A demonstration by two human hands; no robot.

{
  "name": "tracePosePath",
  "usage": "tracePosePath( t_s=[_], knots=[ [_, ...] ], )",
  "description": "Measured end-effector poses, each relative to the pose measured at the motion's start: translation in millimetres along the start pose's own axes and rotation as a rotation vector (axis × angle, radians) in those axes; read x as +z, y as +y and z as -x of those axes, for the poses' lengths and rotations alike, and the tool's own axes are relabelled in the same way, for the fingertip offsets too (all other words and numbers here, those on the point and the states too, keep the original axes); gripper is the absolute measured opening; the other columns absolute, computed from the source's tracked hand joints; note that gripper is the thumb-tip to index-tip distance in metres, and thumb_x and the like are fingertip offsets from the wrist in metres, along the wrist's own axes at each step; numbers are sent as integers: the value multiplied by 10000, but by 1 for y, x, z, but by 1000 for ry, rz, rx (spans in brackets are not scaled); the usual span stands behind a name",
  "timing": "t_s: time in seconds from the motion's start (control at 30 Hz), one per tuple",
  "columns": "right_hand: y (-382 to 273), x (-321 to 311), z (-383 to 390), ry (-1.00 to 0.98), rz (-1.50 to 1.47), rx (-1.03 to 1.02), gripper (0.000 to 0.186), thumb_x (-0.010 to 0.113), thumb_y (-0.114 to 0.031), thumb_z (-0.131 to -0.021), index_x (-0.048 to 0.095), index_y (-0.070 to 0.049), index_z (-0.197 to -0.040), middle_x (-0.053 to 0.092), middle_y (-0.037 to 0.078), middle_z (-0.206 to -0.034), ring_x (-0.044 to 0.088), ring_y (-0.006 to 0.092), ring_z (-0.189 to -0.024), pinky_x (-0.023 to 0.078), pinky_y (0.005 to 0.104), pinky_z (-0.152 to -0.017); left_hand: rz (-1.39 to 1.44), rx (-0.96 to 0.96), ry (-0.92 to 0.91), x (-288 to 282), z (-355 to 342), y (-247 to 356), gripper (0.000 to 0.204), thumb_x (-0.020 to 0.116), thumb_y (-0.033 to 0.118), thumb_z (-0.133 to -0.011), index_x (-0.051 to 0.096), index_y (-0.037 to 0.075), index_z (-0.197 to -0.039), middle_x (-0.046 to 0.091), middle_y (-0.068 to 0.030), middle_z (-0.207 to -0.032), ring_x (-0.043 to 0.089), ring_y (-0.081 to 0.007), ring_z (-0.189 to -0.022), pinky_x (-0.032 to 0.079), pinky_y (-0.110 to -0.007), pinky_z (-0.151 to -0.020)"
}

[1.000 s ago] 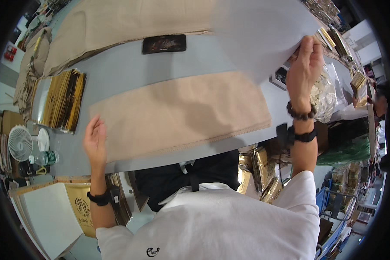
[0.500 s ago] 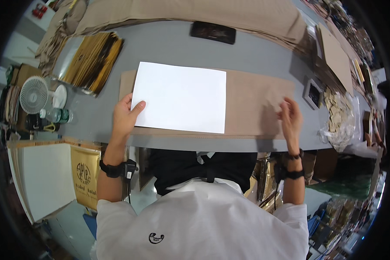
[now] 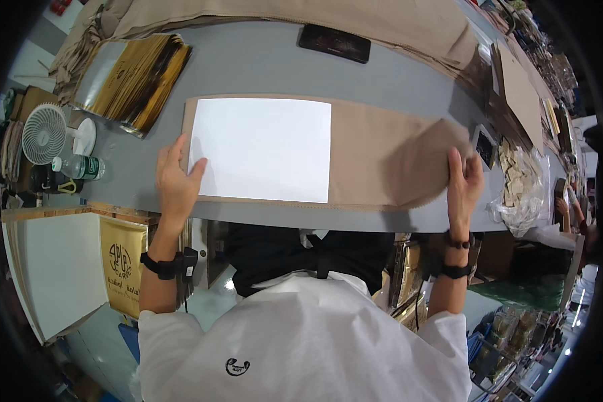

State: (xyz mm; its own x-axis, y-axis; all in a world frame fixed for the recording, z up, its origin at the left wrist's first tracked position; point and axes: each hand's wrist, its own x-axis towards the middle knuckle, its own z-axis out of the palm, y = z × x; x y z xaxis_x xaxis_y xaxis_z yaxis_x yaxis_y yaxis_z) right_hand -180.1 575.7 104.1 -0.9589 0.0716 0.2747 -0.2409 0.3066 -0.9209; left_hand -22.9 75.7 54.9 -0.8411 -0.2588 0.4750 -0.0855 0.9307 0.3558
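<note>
A long piece of beige cloth (image 3: 388, 154) lies across the front of the grey table. A white rectangular sheet (image 3: 261, 151) rests flat on its left part, close to the left end. My left hand (image 3: 179, 177) is at that end, thumb and fingers spread, with the thumb by the sheet's left edge. At the other end my right hand (image 3: 465, 184) pinches the cloth between thumb and fingers. That end is raised off the table and curves up toward the hand.
Behind lie a black phone-like slab (image 3: 334, 43) and a larger beige cloth (image 3: 261, 13). To the left are a stack of gold bags (image 3: 134, 80), a white fan (image 3: 45, 133) and a plastic bottle (image 3: 80, 167). A small dark-screened device (image 3: 484, 145) and a clear plastic bag (image 3: 521, 194) sit right.
The white sheet has shifted left on the cloth, and my left hand has loosened from its edge. My right hand has taken hold of the cloth's right end and lifted it.
</note>
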Motion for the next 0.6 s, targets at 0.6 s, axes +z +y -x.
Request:
tracePosePath(
  t_s=[0.6],
  knots=[
    [-82, 184, 65, -691, -172, -278, 237, 677, -158, -1021, 710, -54, -1231, 762, 142, -1090, 737, 270, -857, 594, 366, -753, 1074, -493, -375, 4, -23, -4, 445, 696, 124, -1019, 575, -56, -1407, 700, -83, -1251, 641, -117, -1090, 521, -274, -959]
  ],
)
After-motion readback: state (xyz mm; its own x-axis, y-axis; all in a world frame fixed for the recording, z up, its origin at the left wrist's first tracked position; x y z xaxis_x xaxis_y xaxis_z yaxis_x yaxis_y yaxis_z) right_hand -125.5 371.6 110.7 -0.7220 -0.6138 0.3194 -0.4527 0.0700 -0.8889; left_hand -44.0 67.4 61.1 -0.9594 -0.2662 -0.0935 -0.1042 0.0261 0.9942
